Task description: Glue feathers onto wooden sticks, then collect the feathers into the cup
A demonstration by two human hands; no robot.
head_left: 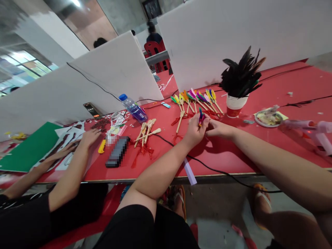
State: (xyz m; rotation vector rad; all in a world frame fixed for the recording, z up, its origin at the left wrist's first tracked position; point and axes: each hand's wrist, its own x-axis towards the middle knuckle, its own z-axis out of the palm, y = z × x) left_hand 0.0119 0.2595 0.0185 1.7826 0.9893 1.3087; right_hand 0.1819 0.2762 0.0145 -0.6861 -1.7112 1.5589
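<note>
My left hand (pixel 194 131) is closed around a small bunch of coloured feathers (pixel 201 117), blue, green and magenta, whose tips stick up above the fingers. Against it, my right hand (pixel 218 128) is bent with its fingers closed; what they grip is hidden. Just beyond both hands lies a row of wooden sticks tipped with bright feathers (pixel 198 100), with red tassels at their lower ends. One bare wooden stick (pixel 179 121) rests beside my left hand. Farther left is a pile of bare wooden sticks (pixel 146 132) with red tassels.
Right of the sticks stands a paper cup (pixel 236 105) of black feathers (pixel 241 74). A dish (pixel 268 117) and a pink glue gun (pixel 311 129) lie farther right. A bottle (pixel 133 109), dark phone (pixel 118 152) and yellow cutter (pixel 102 146) lie left, near a co-worker's hands (pixel 89 136). A black cable (pixel 212 168) crosses the front edge.
</note>
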